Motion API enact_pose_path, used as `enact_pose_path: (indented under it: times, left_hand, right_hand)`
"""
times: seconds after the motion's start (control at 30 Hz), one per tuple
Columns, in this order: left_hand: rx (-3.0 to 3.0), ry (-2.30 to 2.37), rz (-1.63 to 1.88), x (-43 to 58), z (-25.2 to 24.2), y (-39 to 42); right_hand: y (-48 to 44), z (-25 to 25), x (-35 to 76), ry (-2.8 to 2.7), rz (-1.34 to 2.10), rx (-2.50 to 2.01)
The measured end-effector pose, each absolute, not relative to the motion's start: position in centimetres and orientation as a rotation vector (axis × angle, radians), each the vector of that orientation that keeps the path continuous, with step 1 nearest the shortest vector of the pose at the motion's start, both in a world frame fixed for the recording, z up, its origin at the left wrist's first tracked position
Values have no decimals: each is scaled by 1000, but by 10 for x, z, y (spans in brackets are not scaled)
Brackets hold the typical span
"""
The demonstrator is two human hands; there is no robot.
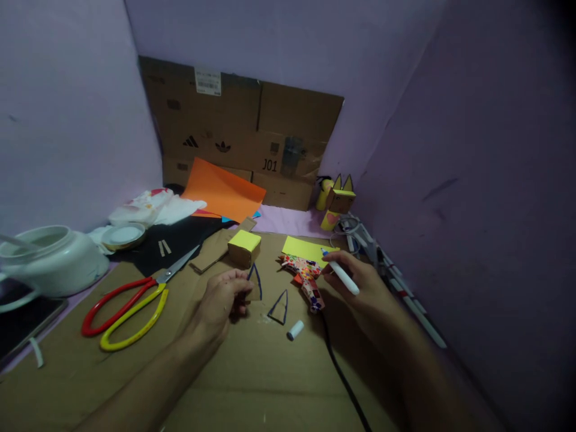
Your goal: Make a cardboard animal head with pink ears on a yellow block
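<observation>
My left hand (222, 300) pinches a small cardboard triangle with a dark blue outline (255, 280), held just above the cardboard work surface (252, 372). A second outlined triangle (279, 307) lies flat to its right. My right hand (360, 285) grips a white marker (342, 273) with a blue tip, pointing up and left. The marker's white cap (295, 330) lies on the cardboard between my hands. A glue gun covered in colourful patterned tape (306, 277) rests by my right hand, its black cord (342, 372) trailing toward me.
A yellow-topped cardboard cube (243, 247) and a yellow paper sheet (306, 248) sit beyond my hands. Red-and-yellow scissors (128, 309) lie left, near a white pot (51, 261). Orange paper (222, 191) leans on flattened boxes (243, 129). A cardboard animal figure (338, 201) stands back right.
</observation>
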State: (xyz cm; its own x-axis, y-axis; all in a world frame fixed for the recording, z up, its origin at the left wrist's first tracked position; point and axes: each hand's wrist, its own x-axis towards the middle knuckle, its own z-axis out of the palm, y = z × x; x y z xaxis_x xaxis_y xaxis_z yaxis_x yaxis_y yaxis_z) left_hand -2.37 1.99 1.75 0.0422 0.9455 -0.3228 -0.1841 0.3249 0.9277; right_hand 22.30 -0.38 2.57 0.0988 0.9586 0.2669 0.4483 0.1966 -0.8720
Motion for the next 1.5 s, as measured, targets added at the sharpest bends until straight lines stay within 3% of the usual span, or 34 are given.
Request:
enact_pose_path:
  times: [0.47, 0.7, 0.9, 1.23, 1.5]
  left_hand:
    - [928, 1369, 993, -20, 18, 24]
    - [985, 1413, 976, -18, 21, 23]
    - [1102, 1437, 966, -20, 11, 25]
    - [1483, 1651, 966, -26, 0, 30]
    - [1733, 1796, 700, -31, 16, 25]
  right_hand:
    - [-7, 21, 190, -1382, 922, -1259]
    - [-23, 17, 168, -2021, 571, -1505]
    - [-28, 16, 161, -2200, 478, -1556]
    - [-22, -6, 152, -2075, 613, -1371]
    - [-20, -4, 152, -1813, 855, -1338]
